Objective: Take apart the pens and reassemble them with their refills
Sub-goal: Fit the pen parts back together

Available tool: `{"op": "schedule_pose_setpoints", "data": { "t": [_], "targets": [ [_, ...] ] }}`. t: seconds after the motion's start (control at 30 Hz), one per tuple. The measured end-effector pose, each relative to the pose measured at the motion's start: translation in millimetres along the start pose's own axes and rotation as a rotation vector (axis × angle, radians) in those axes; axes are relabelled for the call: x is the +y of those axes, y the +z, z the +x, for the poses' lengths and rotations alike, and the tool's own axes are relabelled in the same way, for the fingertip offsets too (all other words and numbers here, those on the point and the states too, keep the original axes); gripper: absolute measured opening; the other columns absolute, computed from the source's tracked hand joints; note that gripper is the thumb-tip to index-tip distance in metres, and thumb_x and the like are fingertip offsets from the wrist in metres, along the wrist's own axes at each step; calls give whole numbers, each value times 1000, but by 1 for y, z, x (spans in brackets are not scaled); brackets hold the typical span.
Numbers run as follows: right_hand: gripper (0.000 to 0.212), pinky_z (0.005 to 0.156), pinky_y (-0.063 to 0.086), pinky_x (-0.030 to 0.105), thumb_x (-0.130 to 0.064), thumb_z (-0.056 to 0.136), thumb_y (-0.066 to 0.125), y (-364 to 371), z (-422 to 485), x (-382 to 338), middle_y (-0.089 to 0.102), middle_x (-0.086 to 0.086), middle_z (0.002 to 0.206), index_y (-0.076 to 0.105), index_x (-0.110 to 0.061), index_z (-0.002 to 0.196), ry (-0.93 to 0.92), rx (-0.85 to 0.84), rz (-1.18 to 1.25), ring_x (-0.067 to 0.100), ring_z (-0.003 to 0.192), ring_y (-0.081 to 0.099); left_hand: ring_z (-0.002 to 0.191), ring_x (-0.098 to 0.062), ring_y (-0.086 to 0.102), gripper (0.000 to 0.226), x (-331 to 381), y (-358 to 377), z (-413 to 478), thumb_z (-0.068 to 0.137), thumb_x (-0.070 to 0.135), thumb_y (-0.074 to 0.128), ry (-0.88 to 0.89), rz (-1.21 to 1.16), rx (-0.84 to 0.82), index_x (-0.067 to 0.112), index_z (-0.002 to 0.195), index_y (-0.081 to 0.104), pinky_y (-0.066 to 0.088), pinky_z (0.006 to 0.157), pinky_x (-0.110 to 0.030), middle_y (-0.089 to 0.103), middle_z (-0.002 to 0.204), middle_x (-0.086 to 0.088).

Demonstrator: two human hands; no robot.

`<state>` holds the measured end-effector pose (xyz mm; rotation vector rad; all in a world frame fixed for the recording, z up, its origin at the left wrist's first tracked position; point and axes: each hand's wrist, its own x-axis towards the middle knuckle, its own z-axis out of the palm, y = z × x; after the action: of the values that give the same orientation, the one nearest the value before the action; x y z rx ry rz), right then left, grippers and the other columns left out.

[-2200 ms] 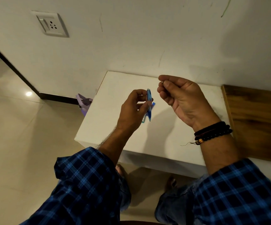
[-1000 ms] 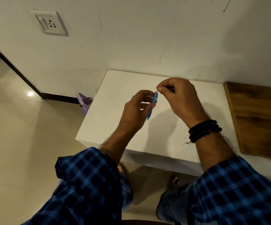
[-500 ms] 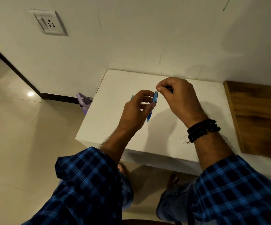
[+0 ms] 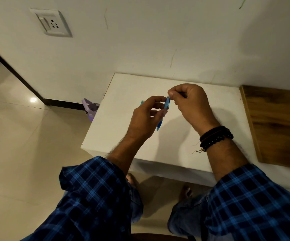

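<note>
Holding a blue pen (image 4: 166, 106) above the white bench (image 4: 120, 136), the left hand (image 4: 146, 117) grips the barrel between curled fingers and thumb. The pen stands nearly upright, slightly tilted, at that hand's fingertips. The right hand (image 4: 191, 105) meets the pen from the right, with thumb and forefinger pinching its upper end, where a small pale piece shows. Both hands are thus brought together on the one pen, clear of the bench surface.

The barrel is translucent light blue in its upper part. It turns a deeper blue toward the pointed lower end, which juts down below the left hand. A teal tip (image 4: 142, 102) shows past the left hand's knuckles; what it belongs to is hidden. A short dark piece (image 4: 183, 95) protrudes from the right hand's fingers; what it is cannot be told. Dark beaded bracelets (image 4: 215, 136) ring the right wrist.

At 2.2 s ago the right hand was raised and apart from the pen; its fingertips have since closed onto the pen's top. The left hand's grip is unchanged, and little differs from half a second ago.
</note>
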<state>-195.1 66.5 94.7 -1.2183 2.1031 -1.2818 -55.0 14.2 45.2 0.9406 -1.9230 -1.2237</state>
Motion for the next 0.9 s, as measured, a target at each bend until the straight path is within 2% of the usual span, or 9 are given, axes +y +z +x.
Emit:
{"op": "schedule_pose_setpoints", "data": {
  "t": [0.13,0.3,0.37,0.5,0.73,0.9],
  "targets": [
    [8,79,55,25,-23,96,65,1,-1,1,70,-12,82,72,-21,93,38,8,58,4,73,63,84,-2,66,28,0,0,0,97,18,66,5,10,-7,20,125,63,51,72,-6,66,102,10],
    [9,72,49,16,-23,96,66,0,0,3,68,-14,82,74,-19,97,46,-25,34,-4,66,61,84,-3,66,28,-2,0,1,97,20,66,11,30,-11,19,125,63,51,73,-5,66,102,12],
    [12,74,48,14,-23,95,67,-2,1,4,71,-10,87,75,-17,101,29,-34,13,-4,71,63,84,-3,66,29,-2,0,0,97,21,66,12,36,-13,19,125,62,52,73,-6,66,103,12],
    [16,85,51,14,-23,96,67,-5,1,3,74,-4,100,76,-15,105,-63,-29,-70,7,91,68,85,-3,66,25,-1,0,2,97,21,65,5,9,-13,22,122,62,53,73,-8,66,101,13],
    [18,81,41,-1,-21,97,65,-8,0,3,75,-1,106,77,-14,109,-176,-48,-190,3,91,63,84,0,68,23,-3,-1,1,98,20,65,-4,-7,-15,20,121,63,54,71,-10,67,100,16],
    [20,81,39,-1,-21,98,65,-6,0,3,75,1,111,76,-14,112,-201,-55,-220,3,94,61,82,1,70,23,-3,0,0,98,17,64,-36,-47,-19,22,121,62,57,71,-16,68,98,21]
  ]
}}
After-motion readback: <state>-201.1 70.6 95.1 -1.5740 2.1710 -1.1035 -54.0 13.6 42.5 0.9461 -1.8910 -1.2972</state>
